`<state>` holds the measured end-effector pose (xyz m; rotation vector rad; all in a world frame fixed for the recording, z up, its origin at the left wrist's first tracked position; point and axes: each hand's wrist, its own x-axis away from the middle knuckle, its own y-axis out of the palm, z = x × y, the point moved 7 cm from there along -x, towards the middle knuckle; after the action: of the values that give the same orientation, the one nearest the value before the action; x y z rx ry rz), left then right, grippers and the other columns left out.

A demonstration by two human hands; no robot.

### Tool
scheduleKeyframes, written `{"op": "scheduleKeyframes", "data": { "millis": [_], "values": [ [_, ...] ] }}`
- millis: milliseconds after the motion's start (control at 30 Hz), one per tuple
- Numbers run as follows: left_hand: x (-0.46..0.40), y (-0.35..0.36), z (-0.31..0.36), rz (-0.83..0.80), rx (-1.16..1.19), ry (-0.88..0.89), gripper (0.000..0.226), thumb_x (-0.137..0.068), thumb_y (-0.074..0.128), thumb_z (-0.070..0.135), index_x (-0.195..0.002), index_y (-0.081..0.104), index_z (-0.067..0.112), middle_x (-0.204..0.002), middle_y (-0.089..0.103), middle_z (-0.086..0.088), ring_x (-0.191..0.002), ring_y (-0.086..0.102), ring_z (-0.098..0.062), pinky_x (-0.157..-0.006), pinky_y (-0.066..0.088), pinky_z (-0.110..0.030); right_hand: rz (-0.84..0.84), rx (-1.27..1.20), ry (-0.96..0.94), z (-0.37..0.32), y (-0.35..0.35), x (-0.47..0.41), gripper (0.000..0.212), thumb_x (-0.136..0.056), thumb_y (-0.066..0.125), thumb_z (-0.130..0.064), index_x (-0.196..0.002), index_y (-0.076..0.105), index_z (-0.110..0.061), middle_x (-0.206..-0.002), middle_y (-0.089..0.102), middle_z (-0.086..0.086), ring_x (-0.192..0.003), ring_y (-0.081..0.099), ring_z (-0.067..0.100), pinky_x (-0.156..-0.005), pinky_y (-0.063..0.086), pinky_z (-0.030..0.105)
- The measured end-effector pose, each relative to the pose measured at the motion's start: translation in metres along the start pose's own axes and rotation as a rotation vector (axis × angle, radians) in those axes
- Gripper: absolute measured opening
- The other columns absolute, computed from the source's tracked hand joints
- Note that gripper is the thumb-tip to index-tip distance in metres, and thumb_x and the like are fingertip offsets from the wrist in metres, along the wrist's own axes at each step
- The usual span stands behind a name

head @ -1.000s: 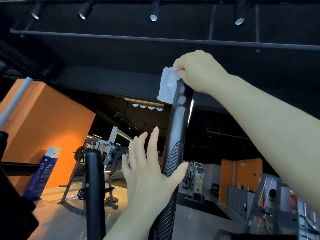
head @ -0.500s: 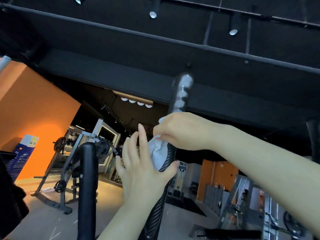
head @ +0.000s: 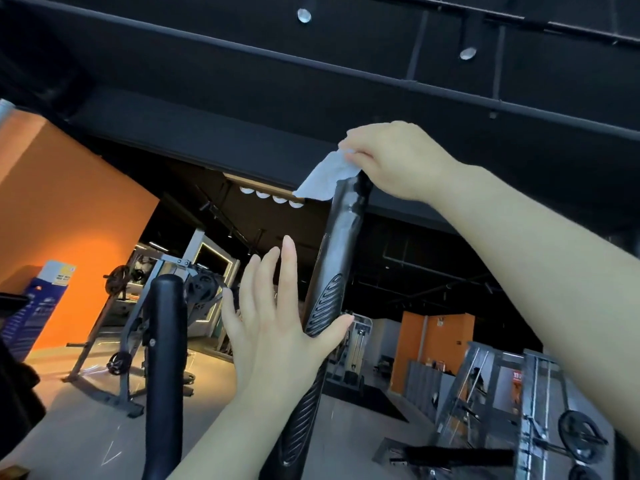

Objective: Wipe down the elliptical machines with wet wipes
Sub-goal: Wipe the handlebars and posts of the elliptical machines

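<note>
- In the head view, your right hand [head: 394,161] is up at the very top of the tall black elliptical handlebar [head: 341,237].
- Your right fingers are curled and pinch a crumpled white wet wipe [head: 325,178] against the top end of that bar.
- The loose part of the wipe hangs down on the left side of the bar's tip.
- Your left hand [head: 277,327] is lower down, about halfway along the same bar.
- Its four fingers are straight and point up, a little spread, just left of the bar.
- Your left thumb [head: 334,329] reaches across the front of the bar and presses on the ribbed black grip patch [head: 323,306].
- The upper part of the bar looks shiny.
- A second black padded handlebar [head: 164,358] stands to the left of your left arm, apart from both hands.
- Behind it you can see a grey metal weight rack with round plates [head: 121,341] on the pale floor.
- An orange wall [head: 62,220] is on the left, with a blue and white standing sign [head: 38,306] in front of it.
- Small round lights [head: 304,15] sit in the black ceiling.
</note>
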<state>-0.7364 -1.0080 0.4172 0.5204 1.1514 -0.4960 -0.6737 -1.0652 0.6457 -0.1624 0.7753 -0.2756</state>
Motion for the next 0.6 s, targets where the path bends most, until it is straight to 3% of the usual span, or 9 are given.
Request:
{"op": "scheduleKeyframes", "data": {
  "millis": [133,300,367,500,600],
  "values": [
    [0.003,0.000,0.000,-0.009,0.012,-0.050,0.108,-0.075,0.040,0.082,-0.157,0.003,0.022,-0.151,0.038,-0.009,-0.143,0.033,-0.032,-0.109,0.028,-0.064,-0.188,0.151,-0.167,-0.054,0.027,0.025,0.018,-0.100,0.043,-0.020,-0.105,0.059,-0.018,-0.095,0.054,0.005,-0.083,0.045,0.022,-0.066,0.043,0.035],
    [0.008,-0.004,-0.008,-0.073,0.061,-0.141,0.114,-0.069,0.038,0.087,-0.157,0.002,0.024,-0.151,0.039,-0.009,-0.141,0.034,-0.032,-0.106,0.033,-0.065,-0.420,-0.067,-0.274,-0.101,0.035,0.062,0.025,-0.104,0.038,-0.027,-0.100,0.060,-0.016,-0.085,0.054,0.002,-0.089,0.055,0.024,-0.076,0.046,0.040],
    [0.011,-0.010,-0.013,-0.090,0.094,-0.131,0.115,-0.067,0.038,0.088,-0.156,-0.006,0.030,-0.154,0.033,-0.007,-0.144,0.028,-0.031,-0.110,0.029,-0.065,-0.350,-0.024,-0.247,-0.090,0.024,0.047,0.021,-0.104,0.039,-0.023,-0.100,0.059,-0.017,-0.089,0.057,0.003,-0.091,0.055,0.023,-0.077,0.046,0.041],
    [0.015,-0.030,-0.025,-0.090,0.178,-0.101,0.109,-0.070,0.046,0.081,-0.155,-0.008,0.037,-0.156,0.022,0.002,-0.147,0.020,-0.026,-0.115,0.018,-0.064,-0.002,0.277,-0.103,-0.046,-0.011,-0.013,0.013,-0.093,0.050,-0.001,-0.094,0.060,-0.010,-0.084,0.055,0.006,-0.089,0.051,0.028,-0.078,0.049,0.041],
    [0.016,-0.035,-0.028,-0.104,0.191,-0.084,0.113,-0.070,0.060,0.074,-0.154,-0.006,0.037,-0.156,0.021,0.002,-0.148,0.019,-0.025,-0.115,0.019,-0.064,-0.039,0.373,-0.117,-0.042,-0.007,-0.030,0.016,-0.091,0.055,-0.001,-0.085,0.055,-0.015,-0.081,0.051,0.007,-0.090,0.052,0.033,-0.077,0.048,0.041]
  ]
}}
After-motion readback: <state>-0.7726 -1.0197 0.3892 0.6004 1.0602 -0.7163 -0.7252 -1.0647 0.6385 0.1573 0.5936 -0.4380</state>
